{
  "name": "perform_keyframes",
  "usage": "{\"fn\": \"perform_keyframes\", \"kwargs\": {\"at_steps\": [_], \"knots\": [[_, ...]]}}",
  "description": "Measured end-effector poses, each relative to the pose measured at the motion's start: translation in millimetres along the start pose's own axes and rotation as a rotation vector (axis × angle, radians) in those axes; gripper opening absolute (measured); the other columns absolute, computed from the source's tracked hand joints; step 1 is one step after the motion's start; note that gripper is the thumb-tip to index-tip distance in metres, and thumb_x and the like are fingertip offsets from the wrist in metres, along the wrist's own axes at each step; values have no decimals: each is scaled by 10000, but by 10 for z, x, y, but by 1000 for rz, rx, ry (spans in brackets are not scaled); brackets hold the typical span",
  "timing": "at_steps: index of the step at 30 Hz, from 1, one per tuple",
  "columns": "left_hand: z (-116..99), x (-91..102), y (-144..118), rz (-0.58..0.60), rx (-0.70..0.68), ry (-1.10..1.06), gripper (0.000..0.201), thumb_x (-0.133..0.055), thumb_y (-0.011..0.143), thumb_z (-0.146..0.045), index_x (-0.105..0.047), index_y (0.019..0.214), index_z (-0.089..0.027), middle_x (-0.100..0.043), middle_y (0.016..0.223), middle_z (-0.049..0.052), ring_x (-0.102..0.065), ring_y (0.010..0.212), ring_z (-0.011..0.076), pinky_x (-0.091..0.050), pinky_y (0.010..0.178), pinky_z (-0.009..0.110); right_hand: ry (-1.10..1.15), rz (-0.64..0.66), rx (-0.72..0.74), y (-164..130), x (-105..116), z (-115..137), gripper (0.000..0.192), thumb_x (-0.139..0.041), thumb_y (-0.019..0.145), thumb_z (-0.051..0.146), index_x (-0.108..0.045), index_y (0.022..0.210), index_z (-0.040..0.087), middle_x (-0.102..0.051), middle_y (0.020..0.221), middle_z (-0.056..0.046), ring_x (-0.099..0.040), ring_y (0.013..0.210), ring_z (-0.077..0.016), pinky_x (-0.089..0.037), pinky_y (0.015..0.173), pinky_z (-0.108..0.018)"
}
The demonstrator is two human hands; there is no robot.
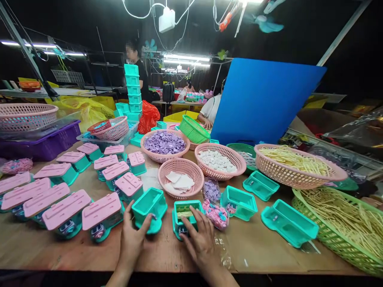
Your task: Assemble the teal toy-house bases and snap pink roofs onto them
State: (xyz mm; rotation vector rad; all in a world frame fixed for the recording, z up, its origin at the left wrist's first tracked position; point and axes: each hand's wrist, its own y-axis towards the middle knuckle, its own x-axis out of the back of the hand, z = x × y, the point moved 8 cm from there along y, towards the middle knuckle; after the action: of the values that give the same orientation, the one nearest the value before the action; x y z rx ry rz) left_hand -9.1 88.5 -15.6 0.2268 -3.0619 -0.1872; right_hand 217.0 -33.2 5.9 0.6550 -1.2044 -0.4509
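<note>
A teal plastic box (151, 205) sits in front of me, and my left hand (131, 239) spans its near end, thumb on the right side and fingers on the left. Beside it stands a second teal box (178, 207) with thin yellow sticks (184, 214) lying inside. Over that one's right side my right hand (200, 235) is closed, its thumb at the near end and fingers across the rim. A bag of pink and blue pieces (217, 215) lies just right of this hand.
Pink-lidded teal boxes (101, 211) fill the left. Baskets of white sheets (181, 182), purple pieces (164, 142), white pieces (218, 161) and yellow sticks (295, 159) stand ahead and right. Open teal boxes (290, 223) lie right. A blue board (263, 103) rises behind; a co-worker's sleeve (211, 107) shows beside it.
</note>
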Motion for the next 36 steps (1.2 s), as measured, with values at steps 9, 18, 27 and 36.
{"fn": "perform_keyframes", "kwargs": {"at_steps": [9, 18, 27, 36], "knots": [[108, 88, -35, 28, 462, -357, 726, -738, 740, -709, -647, 1251, -201, -716, 1261, 100, -607, 1282, 338, -493, 1093, 494, 172, -68, -24, 728, 188, -75, 314, -592, 970, 229, -606, 1279, 286, -704, 1179, -96, -647, 1105, -300, -522, 934, -498], [232, 36, -34, 88, 332, -265, 705, -735, 811, -610, -559, 1385, -241, -662, 1368, 77, -559, 1341, 296, -401, 1161, 441, 310, 34, -22, 897, 175, -72, 176, -556, 987, 149, -642, 1110, 240, -713, 999, -69, -670, 951, -233, -566, 833, -404], [143, 164, -132, 81, 559, -387, 641, -788, 726, -567, -686, 1255, -220, -770, 1173, 48, -671, 1179, 321, -561, 1006, 410, 69, 87, -140, 56, 19, 23, 624, -582, 946, 127, -406, 1522, 290, -390, 1557, -138, -296, 1512, -353, -440, 1132, -603], [-238, 141, -346, 54, 553, -408, 626, -766, 716, -526, -676, 1287, -285, -780, 1191, 1, -652, 1232, 355, -574, 1035, 447, 222, 162, 57, 438, -259, 217, 597, -506, 941, 110, -415, 1523, 215, -497, 1531, -131, -347, 1496, -286, -438, 1152, -496]]}}
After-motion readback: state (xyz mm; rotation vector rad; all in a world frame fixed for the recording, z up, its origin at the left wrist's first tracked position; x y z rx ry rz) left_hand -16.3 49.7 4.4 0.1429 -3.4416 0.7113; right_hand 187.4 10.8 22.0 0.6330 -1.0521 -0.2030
